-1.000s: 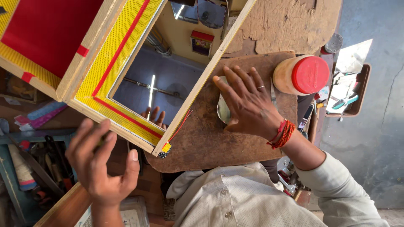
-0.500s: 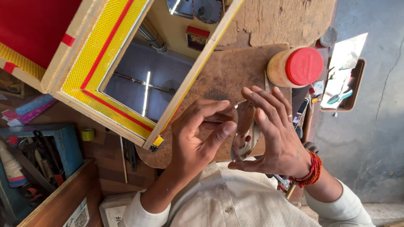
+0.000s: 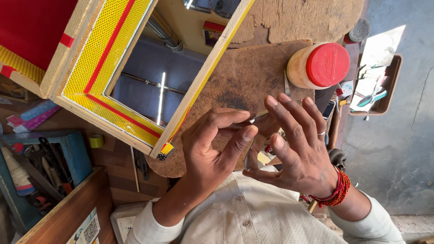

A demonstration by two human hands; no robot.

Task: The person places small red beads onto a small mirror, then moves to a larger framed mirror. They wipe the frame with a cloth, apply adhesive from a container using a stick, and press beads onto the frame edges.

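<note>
Strip point(image 3: 251, 156), thin and curved, sits pinched between our left hand point(image 3: 212, 151) and right hand point(image 3: 296, 149), close together over the board's near edge point(image 3: 235, 81), frame point(image 3: 135, 90) crowding left, jar point(image 3: 318, 65) right.

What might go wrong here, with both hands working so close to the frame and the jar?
The left hand and right hand pinch something small between them, too hidden to identify; it might slip and fall. The red-lidded jar lies on its side on the brown board, so a nudge may roll it. The yellow frame corner is close to the left hand.
</note>
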